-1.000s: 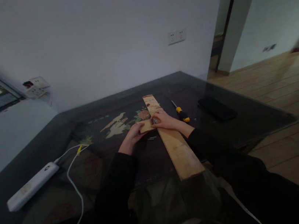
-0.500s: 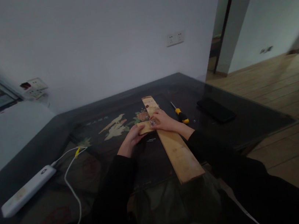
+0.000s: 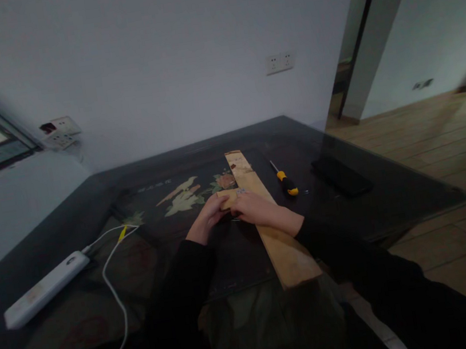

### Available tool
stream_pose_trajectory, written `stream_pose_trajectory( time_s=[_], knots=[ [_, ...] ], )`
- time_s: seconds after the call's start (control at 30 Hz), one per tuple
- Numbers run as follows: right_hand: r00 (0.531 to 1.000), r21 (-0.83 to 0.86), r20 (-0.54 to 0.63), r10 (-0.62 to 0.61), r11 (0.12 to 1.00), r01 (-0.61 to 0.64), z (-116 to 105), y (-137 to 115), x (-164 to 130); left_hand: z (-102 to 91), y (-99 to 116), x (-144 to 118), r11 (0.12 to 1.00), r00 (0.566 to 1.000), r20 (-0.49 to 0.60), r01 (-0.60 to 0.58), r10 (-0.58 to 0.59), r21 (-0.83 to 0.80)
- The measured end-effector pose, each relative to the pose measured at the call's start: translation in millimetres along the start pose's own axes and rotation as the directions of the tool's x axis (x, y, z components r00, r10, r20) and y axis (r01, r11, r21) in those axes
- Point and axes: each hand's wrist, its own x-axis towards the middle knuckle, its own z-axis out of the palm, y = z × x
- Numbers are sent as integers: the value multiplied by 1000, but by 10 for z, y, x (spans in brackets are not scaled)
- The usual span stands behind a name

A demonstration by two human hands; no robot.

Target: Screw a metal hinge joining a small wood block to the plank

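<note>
Currently block (image 3: 227, 201) sits mid-table, right end at the long plank (image 3: 291, 253); overlap or butt, can't tell. Left hand (image 3: 209, 218) has its left end pinched, thumb on top. Right hand (image 3: 259, 210) lies across plank, fingers curled down by block; can't tell if they grip anything. Small metal piece (image 3: 241, 191) just past its knuckles, mostly hidden. Screwdriver (image 3: 287, 183) right of plank, then phone (image 3: 341, 175). Power strip (image 3: 47, 288) far left, white cable (image 3: 118, 297) beside it. All on dark table (image 3: 237, 263).
</note>
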Motion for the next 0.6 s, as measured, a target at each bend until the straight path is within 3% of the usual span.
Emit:
stream_pose_trajectory(
  time_s=[0.17,0.43,0.6],
  knots=[
    [1000,-94,9,25,995,-25,75,-1,25,18,17,-13,994,997,-36,63,-67,-92],
    [997,-94,-13,75,993,-76,254,20,81,35,22,-32,997,995,-76,55,-59,-54],
    [998,-118,11,69,991,-67,213,6,61,66,46,-45,996,995,-74,62,-67,-69]
  ],
)
